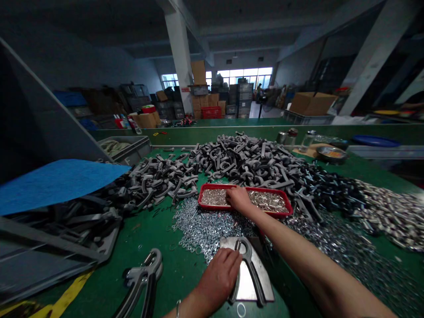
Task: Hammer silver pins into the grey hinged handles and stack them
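Note:
My left hand (219, 273) is closed on the left handle of a grey and black hand grip exerciser (254, 276), which lies on a metal plate (266, 282) at the table's front. My right hand (239, 199) reaches into the middle of a red tray (204, 207) of small shiny metal parts. Its fingers are bent down and together among the parts, and whatever they pinch is hidden. To the left of my left hand lies another hand grip exerciser (145, 282) with a spring. Loose nuts and washers (198, 232) spread between the tray and the plate.
A big heap of grey handle pieces (245, 159) stands behind the tray. Black parts (331, 187) and silver cylinders (391, 212) lie at right. A grey crate (109, 247) with a blue sheet (62, 181) above it borders the left. Jars (291, 138) stand at the back right.

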`<action>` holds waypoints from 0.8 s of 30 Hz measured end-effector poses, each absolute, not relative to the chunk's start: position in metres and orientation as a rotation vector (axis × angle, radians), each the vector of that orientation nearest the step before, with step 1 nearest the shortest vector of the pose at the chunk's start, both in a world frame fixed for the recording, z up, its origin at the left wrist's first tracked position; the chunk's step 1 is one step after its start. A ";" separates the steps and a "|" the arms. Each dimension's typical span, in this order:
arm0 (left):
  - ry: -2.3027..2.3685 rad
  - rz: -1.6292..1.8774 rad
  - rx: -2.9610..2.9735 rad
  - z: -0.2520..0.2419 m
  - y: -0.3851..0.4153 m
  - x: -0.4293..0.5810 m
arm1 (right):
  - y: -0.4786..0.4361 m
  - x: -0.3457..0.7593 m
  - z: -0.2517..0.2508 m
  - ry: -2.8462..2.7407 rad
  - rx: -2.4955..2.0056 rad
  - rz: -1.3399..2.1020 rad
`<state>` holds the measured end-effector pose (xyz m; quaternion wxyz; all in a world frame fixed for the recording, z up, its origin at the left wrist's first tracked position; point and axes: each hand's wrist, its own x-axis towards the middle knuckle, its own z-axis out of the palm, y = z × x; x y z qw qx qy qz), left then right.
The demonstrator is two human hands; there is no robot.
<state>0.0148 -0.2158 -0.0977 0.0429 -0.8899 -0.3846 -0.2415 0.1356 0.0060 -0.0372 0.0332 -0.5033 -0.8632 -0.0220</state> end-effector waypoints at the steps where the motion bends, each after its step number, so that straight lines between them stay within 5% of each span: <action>1: -1.172 -0.769 -2.701 -0.098 -0.217 0.014 | 0.006 0.135 -0.038 -2.653 -1.548 -0.068; 11: -1.502 -0.561 -2.705 -0.095 -0.199 0.018 | 0.010 0.137 -0.039 -2.616 -1.566 -0.038; 24: -1.077 -0.057 -2.810 -0.062 -0.188 0.024 | 0.003 0.134 -0.040 -2.625 -1.545 -0.045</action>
